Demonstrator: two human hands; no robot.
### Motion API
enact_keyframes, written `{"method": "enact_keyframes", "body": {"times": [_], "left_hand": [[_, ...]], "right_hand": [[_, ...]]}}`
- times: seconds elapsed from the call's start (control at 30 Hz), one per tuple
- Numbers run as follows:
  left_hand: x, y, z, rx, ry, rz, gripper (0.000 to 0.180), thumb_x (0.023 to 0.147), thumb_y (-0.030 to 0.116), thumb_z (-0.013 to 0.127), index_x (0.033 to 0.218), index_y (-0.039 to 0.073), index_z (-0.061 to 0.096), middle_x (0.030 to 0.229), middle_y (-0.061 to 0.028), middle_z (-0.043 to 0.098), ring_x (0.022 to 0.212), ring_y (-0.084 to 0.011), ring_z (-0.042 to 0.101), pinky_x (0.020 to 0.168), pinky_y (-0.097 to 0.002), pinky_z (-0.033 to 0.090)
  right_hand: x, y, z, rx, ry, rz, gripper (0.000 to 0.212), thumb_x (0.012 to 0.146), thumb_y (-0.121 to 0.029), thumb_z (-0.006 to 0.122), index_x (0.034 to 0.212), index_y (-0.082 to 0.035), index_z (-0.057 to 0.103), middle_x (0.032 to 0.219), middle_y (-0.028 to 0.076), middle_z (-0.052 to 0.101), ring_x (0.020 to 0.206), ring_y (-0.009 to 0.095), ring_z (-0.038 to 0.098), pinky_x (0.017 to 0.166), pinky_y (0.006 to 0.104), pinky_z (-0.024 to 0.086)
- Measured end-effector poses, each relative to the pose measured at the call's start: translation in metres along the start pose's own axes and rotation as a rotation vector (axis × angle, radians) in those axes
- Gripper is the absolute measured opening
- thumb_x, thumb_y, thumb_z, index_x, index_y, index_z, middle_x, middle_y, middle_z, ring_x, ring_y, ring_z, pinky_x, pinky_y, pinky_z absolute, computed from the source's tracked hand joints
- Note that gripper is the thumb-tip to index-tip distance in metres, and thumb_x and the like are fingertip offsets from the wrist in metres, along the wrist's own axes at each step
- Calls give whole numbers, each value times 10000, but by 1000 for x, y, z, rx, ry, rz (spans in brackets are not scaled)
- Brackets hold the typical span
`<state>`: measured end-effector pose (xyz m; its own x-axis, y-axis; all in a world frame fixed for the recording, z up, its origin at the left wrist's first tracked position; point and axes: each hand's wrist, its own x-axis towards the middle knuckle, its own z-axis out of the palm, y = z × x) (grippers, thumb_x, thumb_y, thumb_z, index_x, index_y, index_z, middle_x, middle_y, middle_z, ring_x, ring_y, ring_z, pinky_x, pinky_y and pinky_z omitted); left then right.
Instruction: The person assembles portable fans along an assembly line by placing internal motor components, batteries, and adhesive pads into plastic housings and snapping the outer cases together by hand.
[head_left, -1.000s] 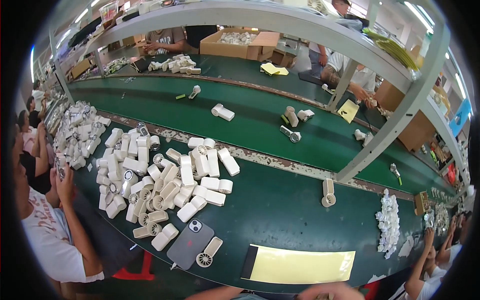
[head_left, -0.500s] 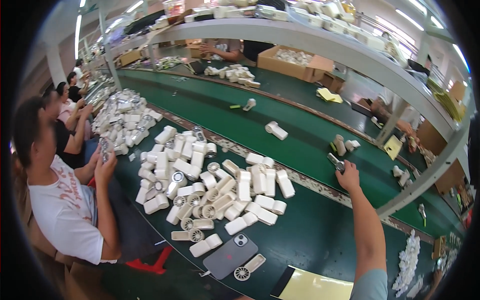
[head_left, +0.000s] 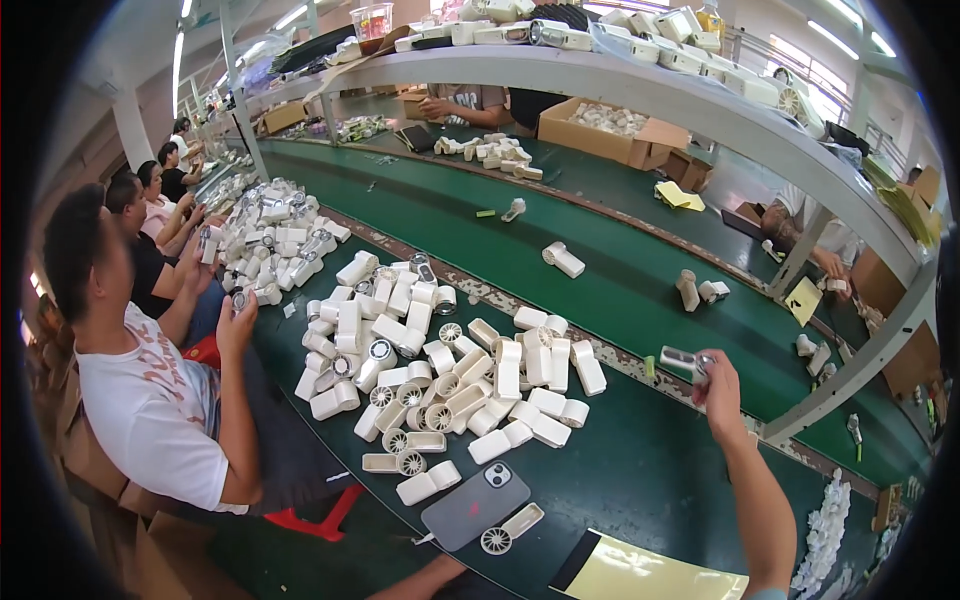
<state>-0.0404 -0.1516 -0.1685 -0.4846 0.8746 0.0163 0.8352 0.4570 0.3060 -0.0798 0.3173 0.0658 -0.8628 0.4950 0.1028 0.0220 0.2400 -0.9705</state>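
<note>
My right hand [head_left: 718,385] is closed around a small handheld fan [head_left: 682,358], above the near edge of the green belt. The fan's pale handle points left, and its shiny round head lies against my fingers. Close to the handle's end is a small green piece [head_left: 649,368]; I cannot tell whether it is joined to the fan. At the lower edge a bare forearm [head_left: 425,582], apparently my left, shows, but its hand is out of sight. A large pile of white fan housings [head_left: 460,400] covers the table to the left.
A grey phone [head_left: 475,507] lies in front of the pile, beside a single open housing [head_left: 522,520]. A yellow sheet [head_left: 650,570] is at the near edge. Fans [head_left: 565,260] sit on the belt [head_left: 620,265]. A slanted metal post [head_left: 850,365] stands right of my hand. Co-workers sit at left.
My right hand has come back from the belt toward me, lifting the fan, whose handle now points left. A forearm has appeared at the lower edge. The whole view has shifted slightly.
</note>
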Motion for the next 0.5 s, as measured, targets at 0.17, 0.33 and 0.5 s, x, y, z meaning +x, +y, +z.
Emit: {"method": "enact_keyframes", "body": {"times": [0.17, 0.33, 0.5], "left_hand": [[-21, 15, 13, -5, -76, 46, 479, 904, 100, 589, 1371, -3, 568, 1388, -256, 572, 1280, -442, 551, 1098, -485, 441], [-30, 36, 23, -11, -154, 106, 479, 901, 95, 589, 1369, -3, 571, 1385, -253, 576, 1278, -440, 554, 1095, -482, 444], [-57, 37, 30, -3, -264, 134, 479, 899, 91, 590, 1368, -3, 573, 1382, -251, 580, 1275, -437, 558, 1093, -480, 447]], "right_hand": [[-109, -31, -11, 448, -107, 316, 357, 1035, -400, 406, 1047, -80, 563, 751, 74, 578, 608, 190, 580, 512, 331, 466], [-200, -37, -21, 748, -117, 485, 445, 1071, -470, 384, 1017, -63, 555, 707, 117, 578, 543, 247, 557, 493, 372, 443], [-240, -26, -23, 819, 9, 488, 498, 1089, -505, 325, 1030, -67, 554, 690, 140, 554, 512, 241, 518, 476, 367, 424]]}}
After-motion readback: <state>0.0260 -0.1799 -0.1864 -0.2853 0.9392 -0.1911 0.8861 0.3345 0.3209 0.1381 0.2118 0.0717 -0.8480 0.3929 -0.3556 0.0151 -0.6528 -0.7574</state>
